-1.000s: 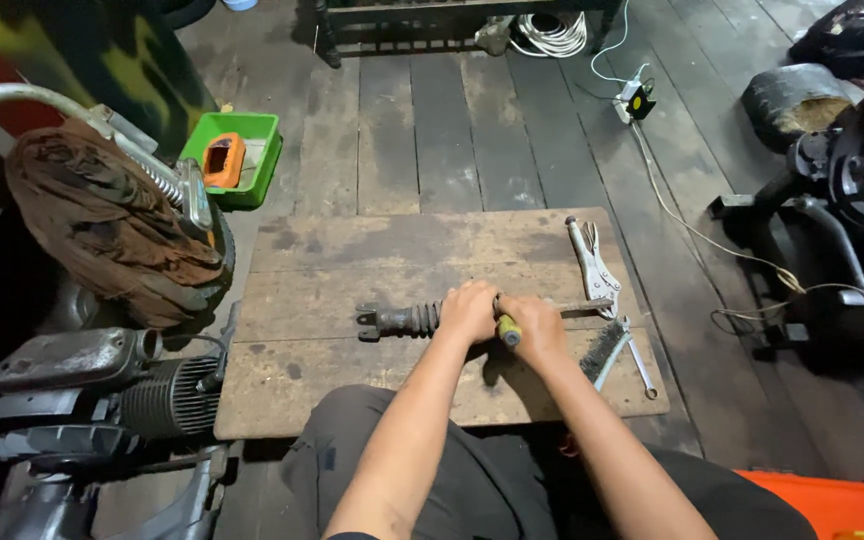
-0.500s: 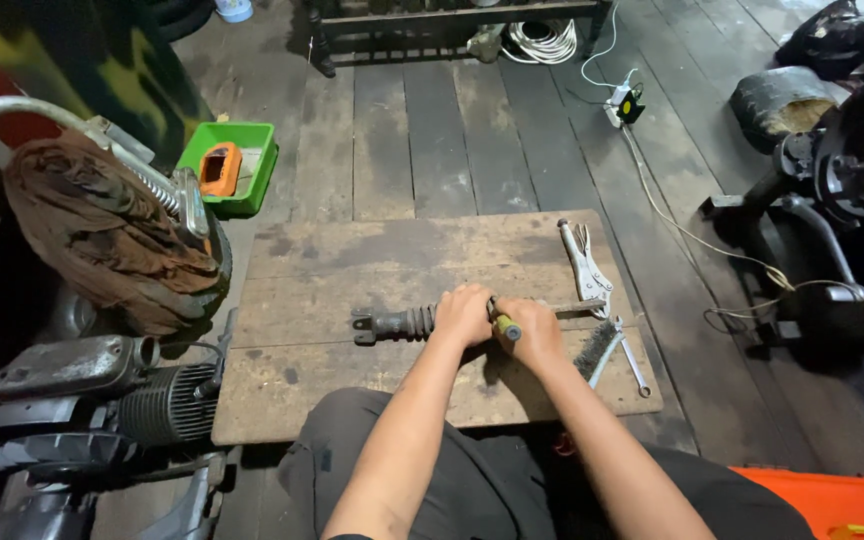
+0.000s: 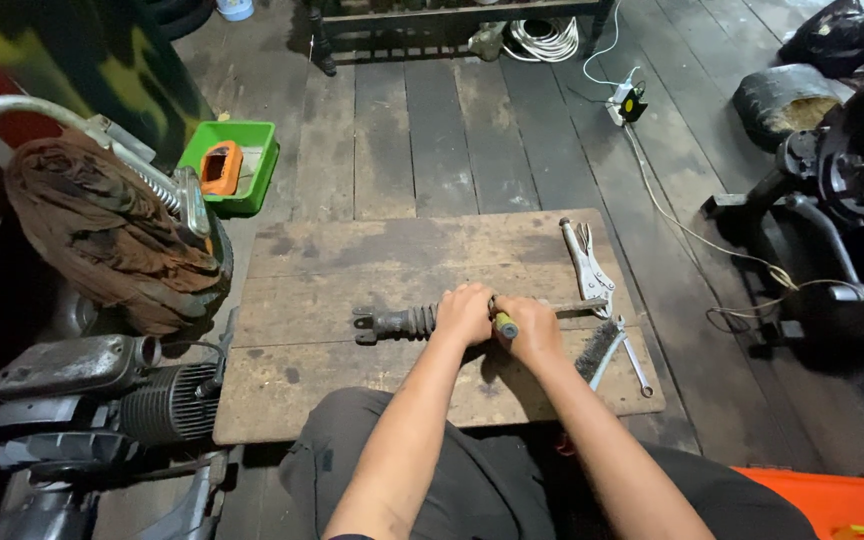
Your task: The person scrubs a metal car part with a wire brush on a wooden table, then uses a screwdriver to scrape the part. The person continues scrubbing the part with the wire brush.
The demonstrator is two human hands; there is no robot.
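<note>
A dark shock absorber [image 3: 397, 322] with a coil spring lies lengthwise on a worn wooden board [image 3: 352, 255]. My left hand [image 3: 465, 313] is closed around its middle. My right hand [image 3: 530, 328] grips a tool with a yellow-green handle [image 3: 504, 324], held against the shock's right part. The shock's thin rod [image 3: 582, 304] sticks out to the right of my hands.
Locking pliers [image 3: 586, 262], a wire brush [image 3: 600, 347] and a wrench [image 3: 635, 361] lie on the board's right side. A green tray [image 3: 257, 170] holding an orange object sits far left. A motorcycle engine [image 3: 102, 395] and rag-covered seat stand at the left, machinery at the right.
My hands stay on the shock absorber with hardly any movement. The view has shifted slightly.
</note>
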